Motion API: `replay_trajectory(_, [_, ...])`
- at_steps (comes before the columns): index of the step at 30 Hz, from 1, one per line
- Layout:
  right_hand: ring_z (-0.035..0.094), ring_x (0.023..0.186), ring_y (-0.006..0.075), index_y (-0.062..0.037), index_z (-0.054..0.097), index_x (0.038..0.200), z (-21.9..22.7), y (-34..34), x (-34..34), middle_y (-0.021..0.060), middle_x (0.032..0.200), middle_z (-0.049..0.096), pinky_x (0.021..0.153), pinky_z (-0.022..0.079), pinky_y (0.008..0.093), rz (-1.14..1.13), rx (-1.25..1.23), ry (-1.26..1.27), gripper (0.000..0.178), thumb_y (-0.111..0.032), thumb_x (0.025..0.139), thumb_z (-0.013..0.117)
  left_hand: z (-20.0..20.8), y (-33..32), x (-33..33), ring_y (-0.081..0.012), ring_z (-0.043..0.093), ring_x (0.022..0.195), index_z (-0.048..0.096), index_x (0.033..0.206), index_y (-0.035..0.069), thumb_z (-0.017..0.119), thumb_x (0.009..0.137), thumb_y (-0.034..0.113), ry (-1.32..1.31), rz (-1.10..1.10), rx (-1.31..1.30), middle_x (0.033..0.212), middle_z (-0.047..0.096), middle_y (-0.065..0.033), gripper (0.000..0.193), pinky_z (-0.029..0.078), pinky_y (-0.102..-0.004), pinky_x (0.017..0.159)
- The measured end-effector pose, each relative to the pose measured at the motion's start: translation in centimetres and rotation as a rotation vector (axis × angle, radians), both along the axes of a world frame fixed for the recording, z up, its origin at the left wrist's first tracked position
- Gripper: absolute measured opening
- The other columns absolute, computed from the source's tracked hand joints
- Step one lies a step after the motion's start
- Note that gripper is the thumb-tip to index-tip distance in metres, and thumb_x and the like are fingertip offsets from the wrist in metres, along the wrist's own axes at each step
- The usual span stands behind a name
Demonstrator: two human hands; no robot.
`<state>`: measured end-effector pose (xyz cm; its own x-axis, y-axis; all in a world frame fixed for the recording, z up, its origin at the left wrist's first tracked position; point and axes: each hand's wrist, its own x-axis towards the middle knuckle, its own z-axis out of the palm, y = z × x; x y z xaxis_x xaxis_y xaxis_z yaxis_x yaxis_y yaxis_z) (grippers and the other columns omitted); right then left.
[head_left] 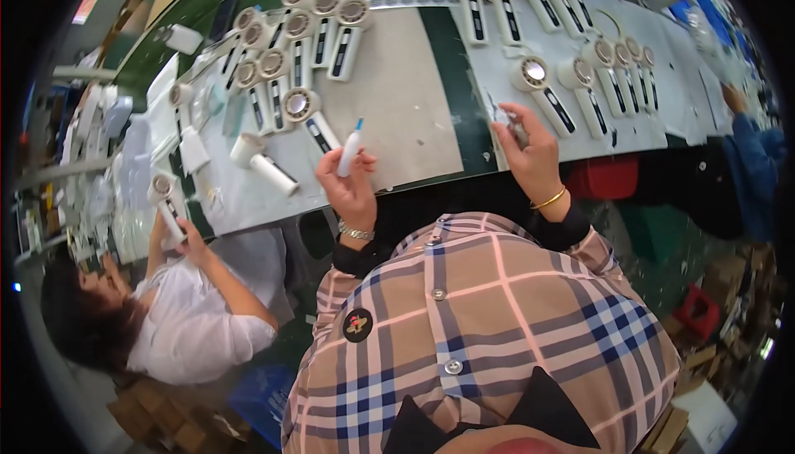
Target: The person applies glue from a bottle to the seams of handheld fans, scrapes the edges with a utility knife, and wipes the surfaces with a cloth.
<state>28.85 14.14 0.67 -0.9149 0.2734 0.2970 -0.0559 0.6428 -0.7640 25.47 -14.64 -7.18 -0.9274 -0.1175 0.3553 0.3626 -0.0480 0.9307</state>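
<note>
White plastic forms the slim, blue-tipped bottle [350, 156] the left hand [354, 193] pinches tip-up, perhaps for a clear tip; whether the right hand [532, 152] pinches anything, I cannot tell.

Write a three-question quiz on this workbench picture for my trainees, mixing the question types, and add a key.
1. True or false: the person's left hand holds a white tube with a blue tip.

2. Which of the person's wrists wears the gold-coloured bangle?
A) left
B) right
C) both

3. What does the seated co-worker in white, at the left of the picture, hold?

Key:
1. True.
2. B.
3. A pale round-headed handheld device.
</note>
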Motion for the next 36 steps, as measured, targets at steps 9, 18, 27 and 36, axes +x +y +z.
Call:
replay_trajectory(9, [0.057,0.06,0.0201,-0.0076,0.069,0.12,0.7,7.2,0.5,0.0067,0.071,0.059,0.056,0.045,0.0352,-0.268,0.387,-0.17,0.042,-0.028,0.086,0.082,1.3,-0.4,0.9,-0.0232,0.07,0.094,0.042,0.132,-0.002,0.056,0.106,0.006,-0.055,0.002,-0.105,0.118,0.066,-0.0224,0.03,0.059,-0.0318,0.079])
replay_trajectory(18, [0.065,0.071,0.0292,-0.007,0.069,0.119,0.8,9.2,-0.5,0.0091,0.076,0.065,0.063,0.051,0.0418,-0.24,0.515,-0.281,0.051,-0.036,0.08,0.084,0.3,-0.5,0.1,-0.0303,0.072,0.104,0.041,0.129,-0.001,0.054,0.107,0.005,0.018,0.113,-0.082,0.118,0.066,-0.0251,0.026,0.06,-0.041,0.09])
replay_trajectory(27, [0.068,0.083,0.0356,-0.0103,0.07,0.099,0.4,6.5,-0.5,0.0126,0.087,0.069,0.07,0.054,0.0464,0.001,0.389,-0.245,0.031,-0.029,0.076,0.078,3.1,-0.8,1.3,-0.0326,0.07,0.106,0.037,0.126,0.0,0.046,0.111,0.018,-0.05,0.069,-0.176,0.12,0.066,-0.0271,0.025,0.056,-0.0429,0.093])
replay_trajectory(36, [0.069,0.082,0.0382,-0.0087,0.071,0.088,1.4,-0.4,-2.2,0.014,0.082,0.07,0.071,0.054,0.0479,0.609,0.214,-0.449,0.029,-0.029,0.07,0.081,4.4,3.5,-0.3,-0.029,0.064,0.114,0.035,0.127,0.001,0.046,0.111,0.023,0.112,-0.096,-0.261,0.122,0.065,-0.0253,0.029,0.05,-0.0426,0.101])
